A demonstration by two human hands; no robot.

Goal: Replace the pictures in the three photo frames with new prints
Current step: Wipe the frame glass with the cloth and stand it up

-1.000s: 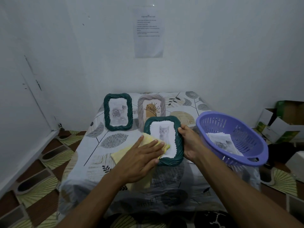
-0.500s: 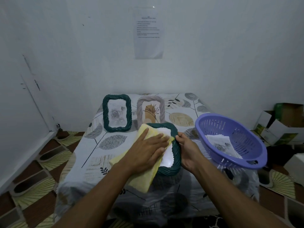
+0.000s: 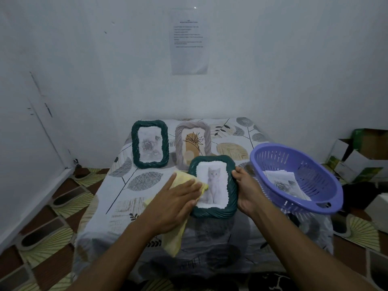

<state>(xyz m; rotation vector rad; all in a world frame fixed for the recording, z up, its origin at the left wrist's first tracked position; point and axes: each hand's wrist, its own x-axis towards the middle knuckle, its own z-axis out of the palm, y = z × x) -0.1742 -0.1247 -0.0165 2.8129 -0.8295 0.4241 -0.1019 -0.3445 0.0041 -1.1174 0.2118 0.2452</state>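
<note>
The left hand (image 3: 176, 203), fingers extended flat, pressed the yellow cloth (image 3: 182, 177) onto the cat-print frame (image 3: 212, 213) at 9 o'clock. The right hand (image 3: 247, 192) gripped its 3 o'clock edge, thumb on the rim.

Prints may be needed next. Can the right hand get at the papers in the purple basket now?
Likely yes, once freed: right hand grips the cat frame, but the papers lie uncovered in the open basket beside it.

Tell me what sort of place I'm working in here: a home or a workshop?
Most likely a plain room in a home, not a workshop: a small table draped in leaf-print cloth against a white wall, patterned floor tiles, and opened cardboard boxes in the right corner.
</note>
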